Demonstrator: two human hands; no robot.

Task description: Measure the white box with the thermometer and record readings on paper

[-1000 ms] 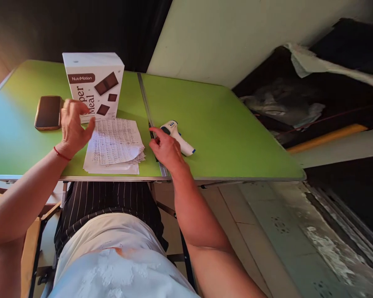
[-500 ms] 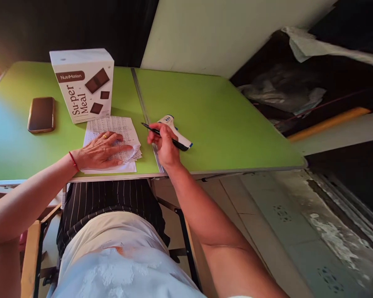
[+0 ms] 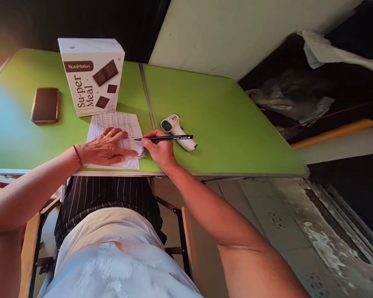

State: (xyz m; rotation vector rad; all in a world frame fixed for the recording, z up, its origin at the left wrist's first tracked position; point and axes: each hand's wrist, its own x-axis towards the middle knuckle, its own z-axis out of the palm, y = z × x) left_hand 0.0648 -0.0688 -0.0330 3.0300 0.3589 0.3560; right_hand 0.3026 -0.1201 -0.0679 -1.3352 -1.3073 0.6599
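Observation:
My left hand (image 3: 107,147) lies flat with its fingers stretched over several sheets of paper (image 3: 129,122) covered in rows of handwriting. Between the thumb and fingers of my right hand (image 3: 161,151) is a slim black pen (image 3: 168,138), its tip at the right part of the top sheet. Whether the tip touches the paper I cannot tell. Just beyond my right hand a white and blue infrared thermometer (image 3: 176,126) lies on the green table (image 3: 224,124). Part of the writing is hidden under my left hand.
A white box (image 3: 91,78) printed "Su-per Meal" stands upright behind the papers. To its left lies a dark phone (image 3: 45,105). A metal seam (image 3: 147,97) crosses the table. Plastic sheeting (image 3: 290,99) hangs beyond the table at the right.
My right hand has brought the pen left and down to the paper, uncovering the thermometer. My left hand stays on the sheets. The whole view has shifted slightly.

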